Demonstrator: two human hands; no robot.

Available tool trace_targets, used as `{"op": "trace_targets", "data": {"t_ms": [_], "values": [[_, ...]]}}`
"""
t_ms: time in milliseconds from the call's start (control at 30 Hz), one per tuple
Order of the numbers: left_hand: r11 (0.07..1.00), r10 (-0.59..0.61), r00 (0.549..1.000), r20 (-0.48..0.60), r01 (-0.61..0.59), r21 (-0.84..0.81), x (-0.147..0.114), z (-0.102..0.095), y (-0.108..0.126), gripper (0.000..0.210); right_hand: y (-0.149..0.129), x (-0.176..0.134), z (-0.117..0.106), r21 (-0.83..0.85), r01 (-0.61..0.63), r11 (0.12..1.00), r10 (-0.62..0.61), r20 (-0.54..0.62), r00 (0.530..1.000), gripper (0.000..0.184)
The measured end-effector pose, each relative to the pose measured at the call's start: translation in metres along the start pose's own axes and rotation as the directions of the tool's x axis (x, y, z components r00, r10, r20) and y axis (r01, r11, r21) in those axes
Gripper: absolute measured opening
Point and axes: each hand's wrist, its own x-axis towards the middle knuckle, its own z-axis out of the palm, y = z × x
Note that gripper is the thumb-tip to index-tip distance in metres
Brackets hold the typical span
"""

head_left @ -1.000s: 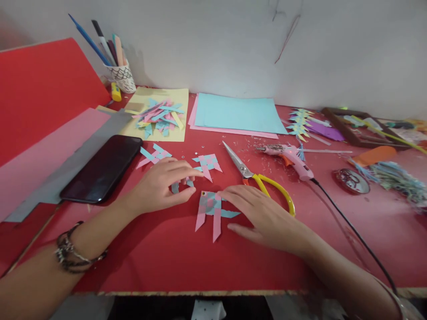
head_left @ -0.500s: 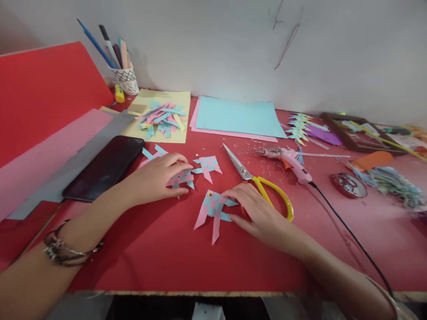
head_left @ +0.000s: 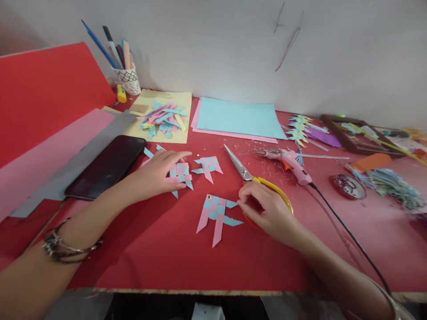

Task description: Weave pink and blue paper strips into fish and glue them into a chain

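Snagging the near paper fish (head_left: 215,208) seems possible: right hand (head_left: 269,210) curled close (can't tell if gripping), left hand (head_left: 154,175) loosely spread.

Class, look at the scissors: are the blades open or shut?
Shut: on the scissors, the blades lie together, no gap showing.

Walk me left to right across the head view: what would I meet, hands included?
Black rectangular phone, left hand, nearest pink-and-blue woven paper piece, right hand, red-rimmed round dish, pale blue-green strand bundle.
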Motion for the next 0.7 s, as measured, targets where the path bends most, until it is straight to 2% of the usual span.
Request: {"op": "trace_targets", "data": {"t_ms": [233, 367, 600, 700], "values": [[0.998, -0.052, 0.999, 0.003, 0.052, -0.028, -0.0005, -0.0023, 0.0053, 0.070, 0.0008, -0.0031, -0.0029, 0.038, -0.031, 0.999, 0.032, -0.001, 1.000, 0.013], [0.990, -0.083, 0.996, 0.018, 0.084, -0.116, -0.0005, -0.0024, 0.0068, 0.068, 0.0004, -0.0034, -0.0034, 0.060, -0.041, 0.997, 0.042, -0.001, 0.999, 0.012], [0.919, -0.185, 0.982, 0.035, 0.186, -0.347, -0.0019, -0.0046, 0.0076, 0.052, 0.0006, -0.0045, -0.0030, 0.068, -0.095, 0.993, 0.094, 0.016, 0.995, 0.016], [0.924, -0.154, 0.987, 0.053, 0.162, -0.346, -0.0014, -0.0056, 0.0071, 0.041, 0.0006, -0.0045, -0.0039, 0.055, -0.127, 0.990, 0.125, 0.034, 0.992, 0.019]]}}
